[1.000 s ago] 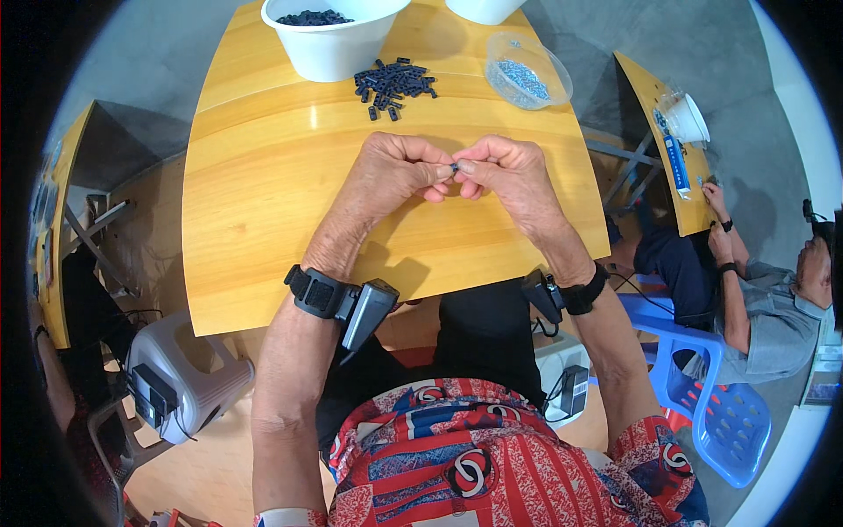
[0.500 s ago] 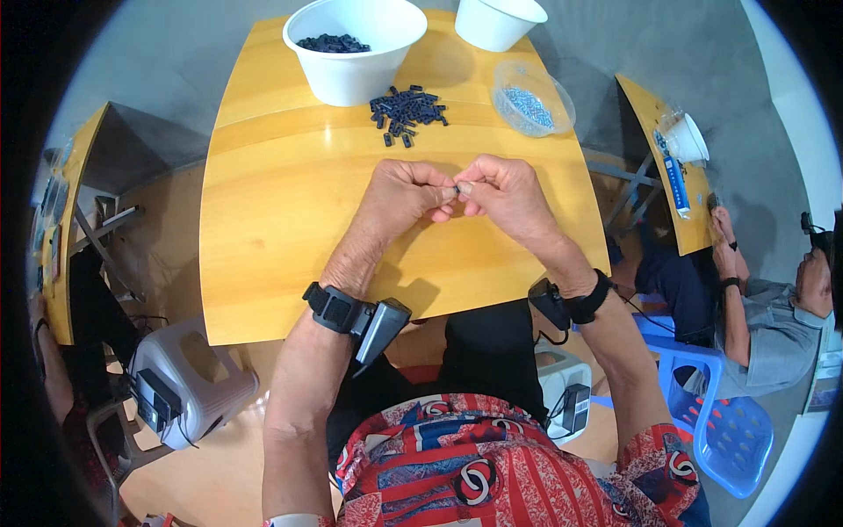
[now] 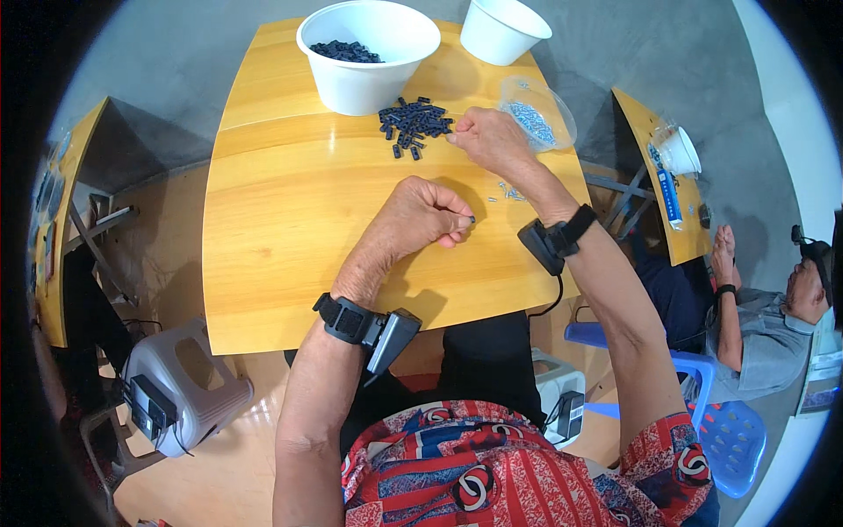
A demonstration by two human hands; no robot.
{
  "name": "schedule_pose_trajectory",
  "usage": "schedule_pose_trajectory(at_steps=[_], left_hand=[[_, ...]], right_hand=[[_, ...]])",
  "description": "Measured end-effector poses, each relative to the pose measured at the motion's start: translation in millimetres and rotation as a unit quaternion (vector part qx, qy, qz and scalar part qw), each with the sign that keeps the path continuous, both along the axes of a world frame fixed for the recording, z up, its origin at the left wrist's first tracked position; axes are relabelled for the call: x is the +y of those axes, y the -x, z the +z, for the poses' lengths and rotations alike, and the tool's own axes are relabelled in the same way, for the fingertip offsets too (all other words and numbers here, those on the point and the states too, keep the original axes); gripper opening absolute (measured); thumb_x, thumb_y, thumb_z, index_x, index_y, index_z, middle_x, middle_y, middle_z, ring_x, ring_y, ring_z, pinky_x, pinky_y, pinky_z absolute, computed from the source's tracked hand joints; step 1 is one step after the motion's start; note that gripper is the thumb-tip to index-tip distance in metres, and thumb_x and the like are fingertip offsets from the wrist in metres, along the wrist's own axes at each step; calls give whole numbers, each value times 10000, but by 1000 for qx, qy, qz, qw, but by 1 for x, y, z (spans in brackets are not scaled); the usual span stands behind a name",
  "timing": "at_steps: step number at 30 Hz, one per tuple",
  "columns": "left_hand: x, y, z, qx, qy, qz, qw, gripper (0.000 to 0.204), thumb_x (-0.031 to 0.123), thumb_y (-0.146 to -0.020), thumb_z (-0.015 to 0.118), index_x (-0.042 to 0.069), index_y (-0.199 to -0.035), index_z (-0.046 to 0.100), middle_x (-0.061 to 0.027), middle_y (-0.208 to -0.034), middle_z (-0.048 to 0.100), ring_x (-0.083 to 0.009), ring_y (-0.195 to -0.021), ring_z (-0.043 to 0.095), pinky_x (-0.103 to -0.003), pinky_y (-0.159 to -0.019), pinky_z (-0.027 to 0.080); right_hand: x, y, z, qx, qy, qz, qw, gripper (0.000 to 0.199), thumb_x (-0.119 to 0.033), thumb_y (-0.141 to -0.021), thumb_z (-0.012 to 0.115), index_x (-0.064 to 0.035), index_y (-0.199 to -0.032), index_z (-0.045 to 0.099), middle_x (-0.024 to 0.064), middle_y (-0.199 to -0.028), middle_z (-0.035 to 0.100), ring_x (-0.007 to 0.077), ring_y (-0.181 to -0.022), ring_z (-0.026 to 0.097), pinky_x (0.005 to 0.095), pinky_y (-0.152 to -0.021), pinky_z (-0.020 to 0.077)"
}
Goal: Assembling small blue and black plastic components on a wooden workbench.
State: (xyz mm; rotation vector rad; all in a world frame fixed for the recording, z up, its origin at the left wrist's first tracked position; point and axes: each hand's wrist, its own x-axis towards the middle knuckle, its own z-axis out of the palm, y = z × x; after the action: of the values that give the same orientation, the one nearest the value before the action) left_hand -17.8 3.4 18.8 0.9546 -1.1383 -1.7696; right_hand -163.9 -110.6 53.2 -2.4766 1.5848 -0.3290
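Observation:
My left hand is over the middle of the table, its thumb and fingers pinched on a small black plastic piece whose end sticks out. Further off, my right hand reaches to the right edge of a loose pile of black plastic pieces. Its fingertips are drawn together there, and whatever is between them is too small to make out. Beside that hand stands a clear plastic tub with many small silvery screws. Several more loose screws lie under my right forearm.
A large white bowl partly filled with black pieces stands behind the pile on the wooden table. Another white tub is at the far right. Off to the right, a person sits by another table.
My right hand has left my left hand and moved away to the pile's right edge, uncovering the loose screws. My left hand still holds the small black piece, slightly lower.

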Motion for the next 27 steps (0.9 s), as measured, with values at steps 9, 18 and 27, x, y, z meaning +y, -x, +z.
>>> schedule_pose_trajectory(at_steps=[9,18,27], left_hand=[[-2,0,-4,58,-1,58,997,65,16,-832,625,-33,-857,659,-69,-712,646,-101,-607,598,-216,-566,505],[-7,-5,-10,98,1,143,985,73,46,-857,624,-10,-894,653,-52,-749,650,-97,-631,596,-207,-596,505],[-7,-5,-8,77,19,116,990,100,59,-859,627,-7,-930,652,-54,-769,656,-96,-657,605,-212,-608,514]], right_hand=[[-5,9,-11,-50,-38,-21,998,164,-134,-769,642,13,-839,627,190,-770,652,316,-705,651,379,-652,525],[62,22,29,-351,-335,-9,874,120,-102,-880,569,-1,-941,589,29,-714,602,81,-598,577,204,-535,468],[77,25,28,-348,-264,43,899,120,-70,-906,517,19,-926,594,17,-696,578,71,-572,558,210,-503,471]])
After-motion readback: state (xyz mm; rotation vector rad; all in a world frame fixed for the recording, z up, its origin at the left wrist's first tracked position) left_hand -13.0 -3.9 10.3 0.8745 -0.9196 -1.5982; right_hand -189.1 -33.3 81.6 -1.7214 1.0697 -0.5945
